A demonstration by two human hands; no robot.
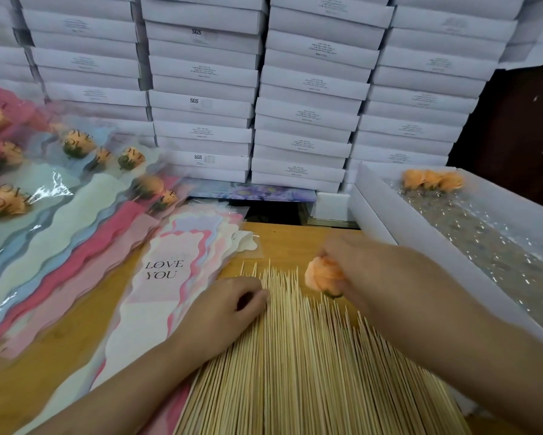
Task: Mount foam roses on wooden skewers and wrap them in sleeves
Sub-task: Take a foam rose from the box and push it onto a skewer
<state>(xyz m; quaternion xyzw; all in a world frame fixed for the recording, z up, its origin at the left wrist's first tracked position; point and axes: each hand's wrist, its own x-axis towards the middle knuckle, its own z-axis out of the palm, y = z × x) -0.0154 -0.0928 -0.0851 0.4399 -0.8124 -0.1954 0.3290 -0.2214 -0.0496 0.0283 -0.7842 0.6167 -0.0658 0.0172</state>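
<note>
At centre, the right hand (358, 265) grips a foam rose (322, 276); the left hand (229, 306) curls onto the skewers (295, 356), grasp unclear. Squeezing could crush petals, or several skewers lift together.

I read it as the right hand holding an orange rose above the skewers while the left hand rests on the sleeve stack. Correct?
Not quite: the head view shows the left hand touching the skewers, not the sleeve stack. The right hand does hold the orange rose above them.
</note>
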